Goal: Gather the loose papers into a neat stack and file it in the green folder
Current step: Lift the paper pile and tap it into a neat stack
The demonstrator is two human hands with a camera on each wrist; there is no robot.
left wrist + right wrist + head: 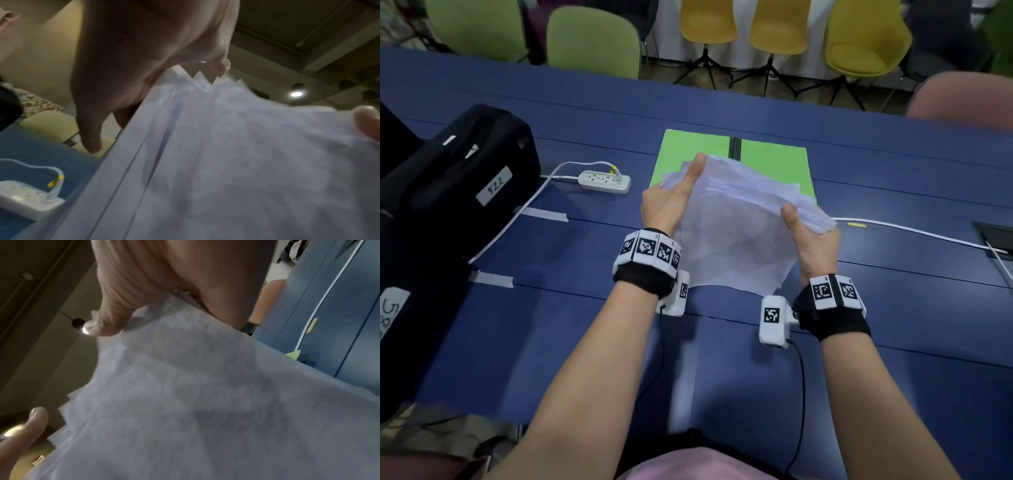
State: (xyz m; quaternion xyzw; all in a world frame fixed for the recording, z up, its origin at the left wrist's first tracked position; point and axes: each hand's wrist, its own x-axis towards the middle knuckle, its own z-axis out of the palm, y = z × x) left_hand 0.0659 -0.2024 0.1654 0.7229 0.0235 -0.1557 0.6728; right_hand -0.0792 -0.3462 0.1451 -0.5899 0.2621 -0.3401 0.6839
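Note:
A bundle of white papers (736,222) is held up off the blue table (893,308), tilted, with its sheet corners fanned unevenly at the top. My left hand (671,198) grips its left edge, thumb on the near face. My right hand (811,236) grips the right edge the same way. Behind the papers the green folder (774,161) lies open flat on the table, a dark clip at its spine. In the left wrist view the papers (236,154) fill the frame below my left hand (144,56). The right wrist view shows the papers (195,394) under my right hand (164,280).
A white power strip (604,181) with its cable lies left of the folder. Black bags (458,178) stand at the table's left end. A white cable (914,233) runs right toward a floor-box hatch (993,236). Green and yellow chairs (774,31) line the far side.

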